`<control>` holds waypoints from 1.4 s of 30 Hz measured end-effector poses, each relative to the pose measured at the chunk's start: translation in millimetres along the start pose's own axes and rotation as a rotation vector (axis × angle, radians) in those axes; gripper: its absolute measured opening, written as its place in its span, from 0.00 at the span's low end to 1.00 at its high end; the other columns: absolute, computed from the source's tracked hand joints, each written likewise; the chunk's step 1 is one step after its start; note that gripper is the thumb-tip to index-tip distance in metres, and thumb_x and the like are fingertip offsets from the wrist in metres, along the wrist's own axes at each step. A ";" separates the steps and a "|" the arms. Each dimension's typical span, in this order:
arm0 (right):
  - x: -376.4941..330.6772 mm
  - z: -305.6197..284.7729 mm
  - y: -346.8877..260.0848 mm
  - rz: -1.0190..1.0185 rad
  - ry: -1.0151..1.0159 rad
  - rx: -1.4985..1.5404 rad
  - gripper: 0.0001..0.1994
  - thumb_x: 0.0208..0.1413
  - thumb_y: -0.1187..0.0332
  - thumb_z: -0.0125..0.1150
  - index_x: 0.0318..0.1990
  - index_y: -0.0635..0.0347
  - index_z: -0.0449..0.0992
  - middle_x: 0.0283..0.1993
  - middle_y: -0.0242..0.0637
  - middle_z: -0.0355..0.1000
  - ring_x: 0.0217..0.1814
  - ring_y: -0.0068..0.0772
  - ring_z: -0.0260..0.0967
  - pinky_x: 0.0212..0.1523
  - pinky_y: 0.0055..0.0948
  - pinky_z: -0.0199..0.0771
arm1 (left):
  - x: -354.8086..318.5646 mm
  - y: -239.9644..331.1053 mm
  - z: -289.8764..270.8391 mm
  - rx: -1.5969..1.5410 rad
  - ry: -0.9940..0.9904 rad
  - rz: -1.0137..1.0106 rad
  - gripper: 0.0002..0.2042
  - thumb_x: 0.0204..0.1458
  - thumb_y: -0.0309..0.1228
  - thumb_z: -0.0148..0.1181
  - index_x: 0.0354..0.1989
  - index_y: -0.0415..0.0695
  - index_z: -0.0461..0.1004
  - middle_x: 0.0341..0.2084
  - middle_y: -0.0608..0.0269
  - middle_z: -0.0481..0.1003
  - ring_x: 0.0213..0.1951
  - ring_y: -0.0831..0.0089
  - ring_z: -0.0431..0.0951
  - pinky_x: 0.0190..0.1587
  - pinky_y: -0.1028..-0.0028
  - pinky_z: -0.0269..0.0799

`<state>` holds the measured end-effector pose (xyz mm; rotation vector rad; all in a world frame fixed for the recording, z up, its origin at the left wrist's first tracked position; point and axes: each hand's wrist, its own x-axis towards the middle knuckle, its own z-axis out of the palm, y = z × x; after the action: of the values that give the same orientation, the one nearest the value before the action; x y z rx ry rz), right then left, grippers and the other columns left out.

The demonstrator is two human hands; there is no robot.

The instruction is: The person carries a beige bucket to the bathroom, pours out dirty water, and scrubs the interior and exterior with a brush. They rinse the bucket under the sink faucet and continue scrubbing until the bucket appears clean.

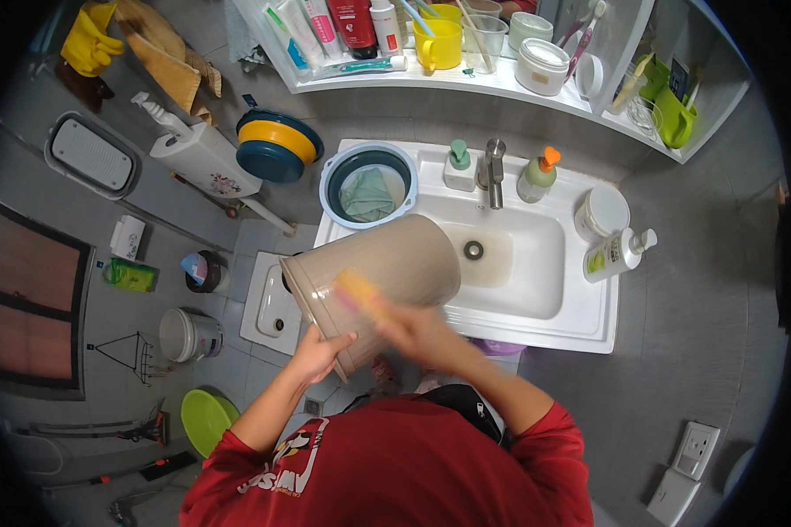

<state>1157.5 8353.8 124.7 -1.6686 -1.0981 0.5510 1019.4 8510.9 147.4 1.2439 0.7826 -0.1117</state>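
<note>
A beige bin [404, 255] lies tipped on its side over the left part of the sink, its wide rim toward the lower left and its base over the basin. My left hand [319, 354] grips that rim, thumb on the outer wall. Against the bin's upper side, my right hand [413, 332] holds a yellow-orange scrubber [357, 292] with a pinkish part. Motion blurs it, so I cannot tell whether it is a brush or a sponge. The inside of the bin is hidden.
Around the white sink [536, 321] stand a faucet [494, 171], soap bottles [536, 178], a white pump bottle [618, 255], a round tub [601, 213] and a blue basin [330, 198] with a green cloth. A crowded shelf [501, 86] hangs above. A green basin [204, 422] and bucket [177, 336] stand left.
</note>
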 end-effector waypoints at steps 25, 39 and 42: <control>17.5 -40.5 24.0 0.352 0.207 0.122 0.19 0.52 0.63 0.51 0.51 0.59 0.67 0.26 0.56 0.69 0.28 0.55 0.69 0.30 0.39 0.70 | 0.7 -27.8 25.7 0.436 0.042 0.283 0.14 0.46 0.22 0.53 0.42 0.33 0.68 0.34 0.53 0.73 0.39 0.69 0.71 0.43 0.73 0.66; 9.1 -5.1 0.7 -0.018 0.044 -0.139 0.20 0.53 0.60 0.48 0.52 0.57 0.66 0.28 0.55 0.70 0.28 0.56 0.68 0.32 0.45 0.68 | 2.5 -54.8 24.2 0.463 0.040 0.409 0.10 0.47 0.22 0.54 0.39 0.35 0.70 0.32 0.60 0.74 0.36 0.75 0.72 0.38 0.75 0.68; 7.3 -24.0 30.2 0.196 0.196 -0.181 0.20 0.52 0.62 0.50 0.52 0.59 0.65 0.26 0.55 0.69 0.27 0.56 0.68 0.31 0.41 0.68 | -1.7 -43.2 23.3 0.386 0.125 0.272 0.10 0.46 0.21 0.54 0.39 0.35 0.70 0.32 0.60 0.73 0.36 0.74 0.72 0.38 0.76 0.68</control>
<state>1191.8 8346.2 107.2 -1.9581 -0.8682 0.4101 1008.3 8474.8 116.1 1.7263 0.7108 0.0403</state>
